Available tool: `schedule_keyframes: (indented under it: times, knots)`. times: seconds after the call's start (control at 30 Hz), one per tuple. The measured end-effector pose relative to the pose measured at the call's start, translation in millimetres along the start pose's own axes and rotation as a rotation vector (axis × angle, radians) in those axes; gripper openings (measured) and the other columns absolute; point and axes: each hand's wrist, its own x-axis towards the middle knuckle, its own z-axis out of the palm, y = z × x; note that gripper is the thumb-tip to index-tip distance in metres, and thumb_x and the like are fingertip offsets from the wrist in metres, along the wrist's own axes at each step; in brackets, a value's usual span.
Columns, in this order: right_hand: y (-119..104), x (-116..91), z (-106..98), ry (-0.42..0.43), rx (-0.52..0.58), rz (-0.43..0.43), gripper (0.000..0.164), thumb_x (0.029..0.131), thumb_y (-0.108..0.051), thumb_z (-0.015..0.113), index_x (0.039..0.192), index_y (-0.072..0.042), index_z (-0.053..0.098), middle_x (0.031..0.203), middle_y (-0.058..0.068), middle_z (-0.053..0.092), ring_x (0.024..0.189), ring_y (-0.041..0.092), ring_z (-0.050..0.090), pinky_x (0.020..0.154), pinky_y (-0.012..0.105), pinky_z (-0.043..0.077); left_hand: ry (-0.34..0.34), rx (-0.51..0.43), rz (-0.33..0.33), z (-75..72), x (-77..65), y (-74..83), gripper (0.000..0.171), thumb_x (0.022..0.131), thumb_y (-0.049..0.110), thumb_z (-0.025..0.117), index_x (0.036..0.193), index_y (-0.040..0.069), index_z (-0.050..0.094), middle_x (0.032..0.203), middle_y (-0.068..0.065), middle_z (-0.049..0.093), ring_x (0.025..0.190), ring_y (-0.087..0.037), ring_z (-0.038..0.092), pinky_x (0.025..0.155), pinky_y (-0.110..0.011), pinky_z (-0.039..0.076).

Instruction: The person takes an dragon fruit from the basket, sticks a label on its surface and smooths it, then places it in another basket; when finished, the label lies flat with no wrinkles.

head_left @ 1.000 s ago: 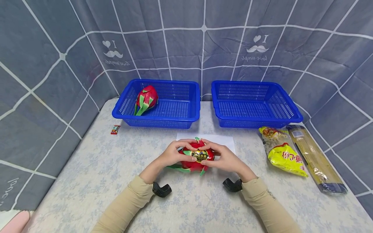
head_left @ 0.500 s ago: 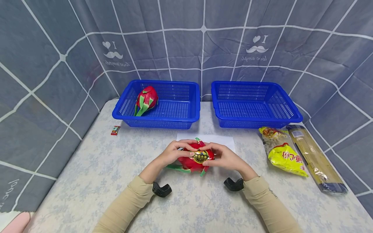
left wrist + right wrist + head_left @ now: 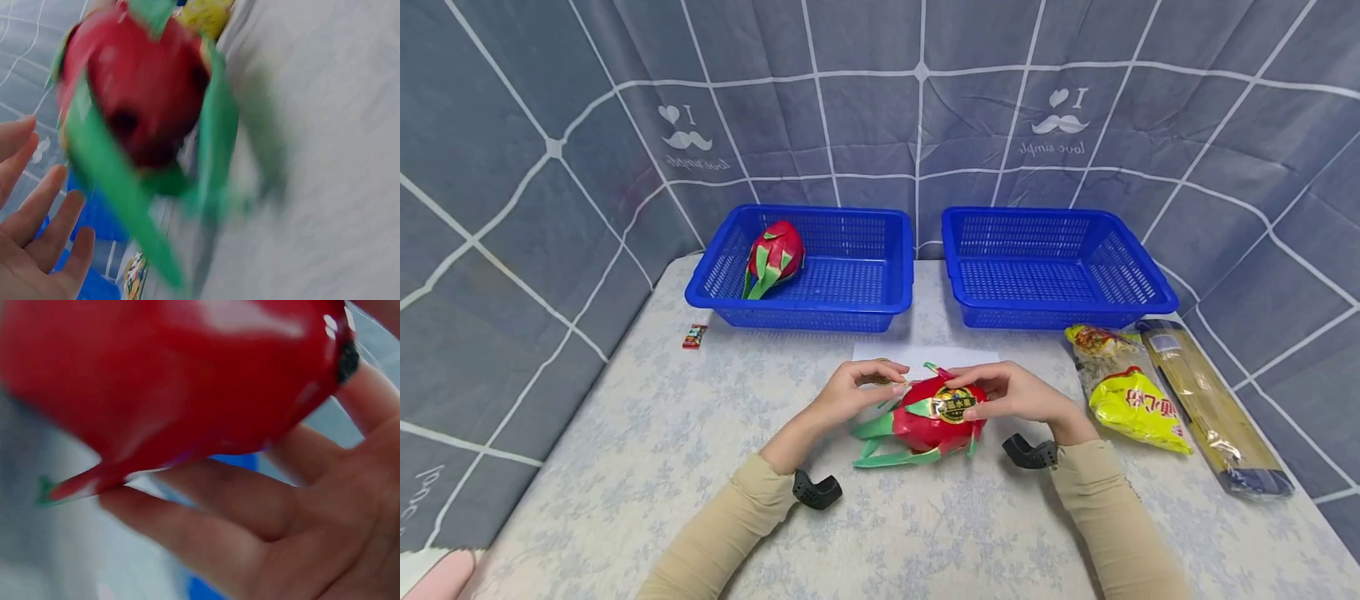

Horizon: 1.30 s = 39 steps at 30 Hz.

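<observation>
Dragon fruit (image 3: pixel 922 427) in the right hand (image 3: pixel 1021 395)

I saw 2 blue baskets (image 3: pixel 812 307), the left one holding 1 other red fruit (image 3: pixel 781 248). Over the table (image 3: pixel 917 533), the right hand gripped the end with the label (image 3: pixel 952 406); the left hand (image 3: pixel 844 395), fingers loosely spread, was just apart from it. The fruit's long axis ran mostly sideways, green leaves (image 3: pixel 876 428) pointing left.
</observation>
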Motion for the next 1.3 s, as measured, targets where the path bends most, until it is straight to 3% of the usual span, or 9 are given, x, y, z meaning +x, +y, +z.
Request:
schedule_keyframes:
  times: [0.23,0.33,0.43,0.6,0.7,0.8,0.93,1.07,1.3]
  knots:
    - [-21.8,-35.7,-43.3,0.058,0.039,-0.214,0.042,0.085,0.014,0.058,0.125,0.002,0.057,0.136,0.001,0.052,0.117,0.012,0.053,0.083,0.024,0.050,0.148,-0.066,-0.109,-11.6,6.3,-7.3,0.022,0.089,0.002,0.062,0.107,-0.009,0.062,0.112,-0.021,0.063,0.098,-0.019,0.062,0.086,-0.029,0.049]
    - [-35.2,-52.0,-60.9,0.197,0.118,-0.279,0.047,0.085,0.020,0.051,0.128,0.003,0.054,0.136,0.002,0.052,0.113,0.015,0.056,0.083,0.025,0.051,0.208,-0.097,-0.106,-11.8,13.4,-5.2,0.024,0.090,0.006,0.063,0.109,-0.008,0.062,0.111,-0.019,0.064,0.099,-0.015,0.061,0.089,-0.032,0.047]
    - [-46.2,-57.6,-72.0,0.425,0.218,-0.294,0.047,0.086,0.022,0.046,0.127,0.002,0.055,0.127,0.004,0.058,0.104,0.015,0.060,0.079,0.023,0.052,0.196,-0.128,-0.070,-6.4,25.0,1.2,0.024,0.090,0.006,0.062,0.109,-0.008,0.061,0.109,-0.018,0.064,0.100,-0.018,0.062,0.092,-0.037,0.047]
    - [-56.3,-25.0,-82.4,0.888,0.321,-0.208,0.039,0.085,0.012,0.059,0.121,-0.004,0.063,0.111,0.003,0.065,0.096,0.015,0.061,0.073,0.020,0.053,0.094,-0.105,-0.055,15.0,59.3,12.1,0.023,0.091,0.007,0.061,0.111,-0.005,0.062,0.108,-0.017,0.065,0.099,-0.022,0.063,0.089,-0.032,0.048]
    - [-50.1,9.2,-89.5,1.099,0.199,-0.072,0.041,0.082,-0.004,0.071,0.122,-0.012,0.065,0.115,0.003,0.062,0.092,0.012,0.059,0.071,0.016,0.051,0.076,-0.091,-0.082,32.6,84.6,10.0,0.026,0.092,0.010,0.060,0.114,-0.004,0.061,0.110,-0.019,0.064,0.096,-0.023,0.063,0.083,-0.030,0.050]
    - [-31.3,38.3,-97.0,1.202,-0.034,0.046,0.043,0.081,-0.015,0.074,0.123,-0.014,0.064,0.123,0.006,0.059,0.088,0.010,0.057,0.070,0.012,0.048,0.134,-0.091,-0.143,48.9,106.3,1.4,0.029,0.093,0.012,0.060,0.119,0.000,0.059,0.110,-0.018,0.064,0.095,-0.028,0.063,0.077,-0.030,0.051]
    - [-2.5,60.3,-103.9,1.202,-0.309,0.176,0.043,0.084,-0.022,0.071,0.125,-0.013,0.062,0.124,0.010,0.060,0.091,0.015,0.058,0.074,0.019,0.047,0.271,-0.103,-0.193,62.6,124.9,-12.3,0.031,0.092,0.010,0.060,0.121,0.001,0.059,0.105,-0.017,0.066,0.093,-0.037,0.063,0.072,-0.033,0.053]
    - [14.8,69.4,-107.0,1.050,-0.540,0.306,0.045,0.088,-0.027,0.067,0.129,-0.011,0.058,0.127,0.014,0.056,0.110,0.028,0.054,0.090,0.038,0.044,0.375,-0.091,-0.184,67.4,134.6,-22.1,0.026,0.090,0.008,0.062,0.114,0.000,0.064,0.098,-0.016,0.067,0.085,-0.033,0.065,0.064,-0.026,0.051]
    - [11.9,71.4,-108.4,0.815,-0.678,0.500,0.051,0.088,-0.029,0.063,0.130,-0.004,0.048,0.127,0.026,0.048,0.114,0.042,0.046,0.093,0.055,0.038,0.434,-0.112,-0.209,68.5,138.7,-22.1,0.020,0.090,0.006,0.062,0.108,0.001,0.067,0.095,-0.012,0.068,0.076,-0.022,0.067,0.062,-0.023,0.050]
